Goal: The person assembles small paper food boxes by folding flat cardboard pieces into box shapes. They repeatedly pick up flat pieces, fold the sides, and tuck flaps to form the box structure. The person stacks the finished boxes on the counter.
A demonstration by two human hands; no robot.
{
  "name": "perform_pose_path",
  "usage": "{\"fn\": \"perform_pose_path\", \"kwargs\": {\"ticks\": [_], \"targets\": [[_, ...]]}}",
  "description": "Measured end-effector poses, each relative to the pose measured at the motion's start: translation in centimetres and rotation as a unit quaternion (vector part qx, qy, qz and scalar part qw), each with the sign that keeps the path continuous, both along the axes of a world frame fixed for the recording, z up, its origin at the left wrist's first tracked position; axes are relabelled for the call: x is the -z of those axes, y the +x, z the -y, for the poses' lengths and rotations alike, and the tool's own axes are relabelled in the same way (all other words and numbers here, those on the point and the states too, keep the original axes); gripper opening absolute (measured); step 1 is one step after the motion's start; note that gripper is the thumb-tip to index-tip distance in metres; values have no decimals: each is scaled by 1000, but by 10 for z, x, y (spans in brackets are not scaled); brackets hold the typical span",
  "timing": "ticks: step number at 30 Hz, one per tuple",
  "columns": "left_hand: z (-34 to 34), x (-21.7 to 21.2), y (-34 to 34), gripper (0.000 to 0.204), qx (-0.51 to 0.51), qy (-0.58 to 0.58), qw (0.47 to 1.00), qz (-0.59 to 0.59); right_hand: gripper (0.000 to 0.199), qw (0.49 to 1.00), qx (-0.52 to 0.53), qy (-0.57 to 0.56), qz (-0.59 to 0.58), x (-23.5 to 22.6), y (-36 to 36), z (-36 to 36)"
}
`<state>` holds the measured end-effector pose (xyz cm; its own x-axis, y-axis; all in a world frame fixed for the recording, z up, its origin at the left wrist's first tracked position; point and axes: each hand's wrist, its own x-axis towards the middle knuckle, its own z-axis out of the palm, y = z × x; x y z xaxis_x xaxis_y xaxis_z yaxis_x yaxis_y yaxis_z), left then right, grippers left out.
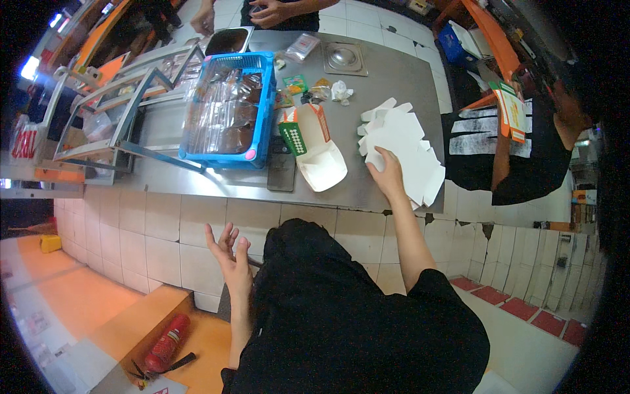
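Note:
My right hand (388,173) rests on the left part of a pile of flat white cardboard box blanks (408,144), its fingers and thumb apart. To its left stands a folded takeaway box (321,164), lid up, white inside with green and orange printed sides; nothing shows inside it. My left hand (231,253) is raised in front of the table's near edge, fingers spread and holding nothing. A dark phone-like slab (281,172) lies on the table between the box and a blue plastic basket (262,156) of clear-lidded containers.
The steel table (354,197) also bears a metal lid (344,58), crumpled tissue (341,92), small packets and a metal-framed rack (125,121). Across it are a person's hands (272,13). At right, another person holds a printed box (510,111). A fire extinguisher (167,343) lies lower left.

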<state>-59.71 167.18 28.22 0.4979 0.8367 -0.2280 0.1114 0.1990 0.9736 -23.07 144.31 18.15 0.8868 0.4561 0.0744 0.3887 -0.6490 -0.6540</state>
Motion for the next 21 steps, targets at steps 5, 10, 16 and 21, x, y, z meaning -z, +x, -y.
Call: {"fn": "perform_pose_path", "kwargs": {"ticks": [5,10,16,21], "targets": [[2,1,6,83,24,12,1000,-5,82,978,-27,-206,25,-1,8,46],[6,0,12,81,37,3,999,-13,63,979,-71,-175,76,26,11,43],[11,-2,12,78,38,14,999,-13,33,998,17,-51,38,12,30,9],[13,-3,13,73,45,8,999,-9,34,982,-18,-181,46,15,27,-7]]}}
